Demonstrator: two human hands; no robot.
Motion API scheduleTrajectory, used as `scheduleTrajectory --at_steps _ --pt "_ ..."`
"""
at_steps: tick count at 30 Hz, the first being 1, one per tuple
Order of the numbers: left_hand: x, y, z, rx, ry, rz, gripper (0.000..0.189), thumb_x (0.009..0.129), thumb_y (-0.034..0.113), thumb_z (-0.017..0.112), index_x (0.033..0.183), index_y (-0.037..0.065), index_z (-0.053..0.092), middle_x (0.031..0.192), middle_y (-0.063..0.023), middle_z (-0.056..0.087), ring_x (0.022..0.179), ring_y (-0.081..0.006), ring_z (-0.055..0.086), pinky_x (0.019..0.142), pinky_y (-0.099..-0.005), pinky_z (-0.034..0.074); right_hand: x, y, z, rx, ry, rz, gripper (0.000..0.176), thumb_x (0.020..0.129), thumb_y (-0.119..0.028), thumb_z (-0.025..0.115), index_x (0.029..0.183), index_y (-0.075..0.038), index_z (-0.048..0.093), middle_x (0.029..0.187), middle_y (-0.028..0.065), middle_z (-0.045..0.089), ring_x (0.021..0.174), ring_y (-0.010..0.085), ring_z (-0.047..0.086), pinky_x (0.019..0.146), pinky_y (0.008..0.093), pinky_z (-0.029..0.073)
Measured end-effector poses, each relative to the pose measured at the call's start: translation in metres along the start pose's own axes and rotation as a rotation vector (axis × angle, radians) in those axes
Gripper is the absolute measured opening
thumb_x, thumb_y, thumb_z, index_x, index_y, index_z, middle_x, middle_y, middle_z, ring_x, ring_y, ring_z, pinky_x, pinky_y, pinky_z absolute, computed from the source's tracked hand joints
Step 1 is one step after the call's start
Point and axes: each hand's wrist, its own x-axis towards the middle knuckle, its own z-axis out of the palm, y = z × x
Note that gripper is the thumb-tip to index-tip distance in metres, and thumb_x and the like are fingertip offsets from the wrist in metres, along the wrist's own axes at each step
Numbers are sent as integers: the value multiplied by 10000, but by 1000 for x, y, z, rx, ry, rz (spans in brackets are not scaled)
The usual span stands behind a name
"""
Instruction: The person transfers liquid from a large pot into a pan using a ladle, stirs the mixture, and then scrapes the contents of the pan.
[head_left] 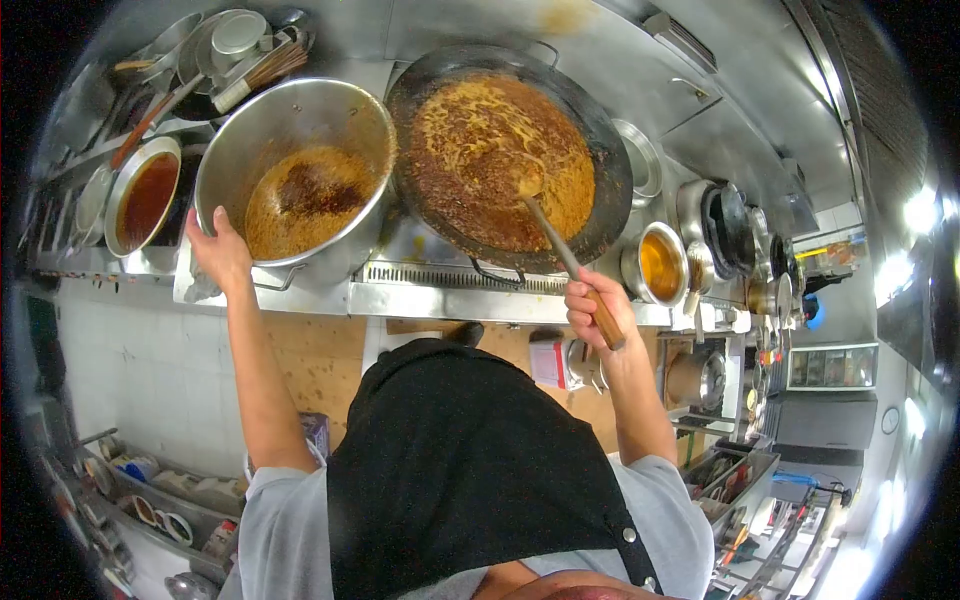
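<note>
My right hand (603, 308) is wrapped round the wooden handle of a long metal ladle or turner (552, 236). Its working end sits in reddish-brown oily sauce (480, 160) inside a large black wok (611, 165), so its exact shape is hidden. On the left stands a deep steel pot (225, 160) with brown, grainy sauce and a darker patch in it. My left hand (222, 252) is at the pot's near left rim, fingers spread, seemingly touching its side.
Left of the pot is a bowl of red-brown liquid (148, 205); a bamboo brush (262, 76) and pans lie behind. Right of the wok stands a pot of amber oil (660, 265), then several stacked pans (728, 225). A steel counter edge (450, 303) runs before me.
</note>
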Motion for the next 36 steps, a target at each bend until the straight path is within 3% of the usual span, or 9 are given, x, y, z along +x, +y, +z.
scheduleTrajectory --at_steps 9,12,17,24,25,29,32,33,36 --pt "4 -15 6 -83 24 30 597 1018 282 718 1505 -10 531 1462 -255 616 1345 -405 592 1153 -455 433 -45 -10 74 -148 -32 -25 147 1084 -200 613 1160 -208 487 792 -14 506 522 74 460 403 246 365" --pt "1 1 0 -22 40 0 591 1010 285 727 1489 -11 550 1448 -256 626 1325 -405 605 1144 -454 441 -55 -8 105 -195 -143 -8 156 1080 -197 613 1180 -208 493 796 -11 503 507 75 454 402 247 376" --pt "1 1 2 -3 74 5 586 993 271 739 1474 -14 564 1430 -264 630 1307 -426 607 1135 -472 449 -45 6 142 -185 -320 60 390 1090 -206 578 1470 -162 499 805 3 515 494 88 455 407 260 393" --pt "2 -8 5 19 114 45 588 997 297 721 1474 -8 563 1416 -267 619 1333 -432 565 1145 -498 425 5 34 189 -501 -345 136 402 1080 -221 610 1463 -158 503 819 -12 534 512 86 460 439 265 390" --pt "2 -9 6 24 118 50 586 997 294 718 1475 -7 562 1417 -264 619 1338 -426 560 1150 -498 421 11 39 195 -545 -332 122 459 1077 -188 599 1515 -99 492 818 -1 538 526 76 460 446 244 406" --pt "2 -10 5 -9 108 44 585 1000 295 717 1476 -7 560 1425 -263 613 1347 -425 553 1157 -496 412 51 54 201 -929 -329 17 475 1059 -154 611 1519 -83 518 800 -9 541 538 87 504 447 260 419" --pt "1 -8 5 -21 99 16 582 1004 295 714 1476 -8 558 1428 -264 611 1349 -423 552 1160 -493 410 78 60 200 -1241 -347 -95 608 1037 -127 620 1620 -106 448 773 -15 544 528 104 531 449 301 451" --pt "1 -7 4 -21 97 14 581 1005 294 714 1476 -8 557 1426 -264 613 1345 -423 556 1157 -491 414 77 59 203 -1292 -326 -104 648 1019 -143 657 1629 -91 445 838 13 624 572 90 562 485 282 474" --pt "0 0 1 -37 81 -1 577 1008 292 714 1474 -11 556 1420 -268 616 1325 -425 575 1144 -485 428 86 58 189 -1496 -334 -430 694 1001 -132 692 1644 -94 435 940 49 689 618 75 577 526 262 488"
